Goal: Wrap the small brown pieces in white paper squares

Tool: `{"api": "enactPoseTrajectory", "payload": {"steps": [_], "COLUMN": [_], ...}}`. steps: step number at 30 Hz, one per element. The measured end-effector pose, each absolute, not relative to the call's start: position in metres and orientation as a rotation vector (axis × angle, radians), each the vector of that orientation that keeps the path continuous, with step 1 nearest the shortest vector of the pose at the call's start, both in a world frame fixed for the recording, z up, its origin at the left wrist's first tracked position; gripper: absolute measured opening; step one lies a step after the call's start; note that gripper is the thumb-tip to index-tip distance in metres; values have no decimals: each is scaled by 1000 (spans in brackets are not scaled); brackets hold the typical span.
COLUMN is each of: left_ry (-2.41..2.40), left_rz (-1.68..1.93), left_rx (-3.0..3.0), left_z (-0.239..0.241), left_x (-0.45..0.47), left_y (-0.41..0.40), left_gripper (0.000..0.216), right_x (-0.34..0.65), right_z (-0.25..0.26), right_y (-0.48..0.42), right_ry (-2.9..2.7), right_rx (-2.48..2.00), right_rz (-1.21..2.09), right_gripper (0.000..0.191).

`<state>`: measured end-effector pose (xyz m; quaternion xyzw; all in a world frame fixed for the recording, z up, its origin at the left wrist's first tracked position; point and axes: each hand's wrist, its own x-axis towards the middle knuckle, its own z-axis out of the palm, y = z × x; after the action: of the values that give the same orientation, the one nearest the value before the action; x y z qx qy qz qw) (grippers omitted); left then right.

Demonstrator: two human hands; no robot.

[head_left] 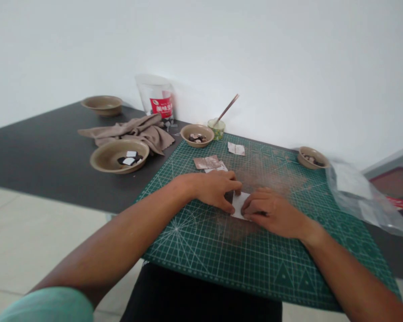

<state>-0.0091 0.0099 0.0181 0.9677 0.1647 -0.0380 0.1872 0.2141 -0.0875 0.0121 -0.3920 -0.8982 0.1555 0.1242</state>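
Observation:
A small piece of white paper (241, 204) lies on the green cutting mat (201, 250) in front of me. My left hand (216, 190) holds it down at its left side, thumb and fingertips curved and spaced apart on its edge. Over the paper's right part, my right hand (272, 212) has its fingers curled in a pinch. What sits between those fingertips is hidden. Brown dust covers the mat around the paper. Behind my left hand lie a brown-stained sheet (206, 162) and a partly covered whitish sheet (221, 166). Another stained sheet (236, 148) is farther back.
On the left are a bowl with dark and white pieces (99, 157), a brown cloth (129, 127) and another bowl (102, 105). A clear bag (152, 96), a bowl (185, 135) and a green cup (218, 130) line the wall. A bowl (309, 164) and plastic bag (352, 197) lie right.

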Motion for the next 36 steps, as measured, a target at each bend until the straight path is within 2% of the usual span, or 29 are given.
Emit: {"api": "enactPoseTrajectory", "payload": {"steps": [4,9,14,24,36], "left_ry": [467,465,465,477,458], "left_rz": [-98,-108,-111,-117,-110], "left_rx": [2724,2724,2739,2725,2717], "left_z": [18,18,18,18,16], "left_x": [-9,-9,-8,-9,-8], "left_y": [10,10,10,11,12], "left_gripper": [50,50,50,50,52], "right_x": [217,215,215,211,214], "right_z": [13,14,7,11,9], "right_y": [-83,-88,-80,-90,-88], "right_ry": [-2570,-2601,-2540,-2523,-2495], "right_rx": [-1240,-1108,-1168,-1173,-1293], "right_rz": [332,503,349,534,481], "right_gripper": [11,12,10,10,10]}}
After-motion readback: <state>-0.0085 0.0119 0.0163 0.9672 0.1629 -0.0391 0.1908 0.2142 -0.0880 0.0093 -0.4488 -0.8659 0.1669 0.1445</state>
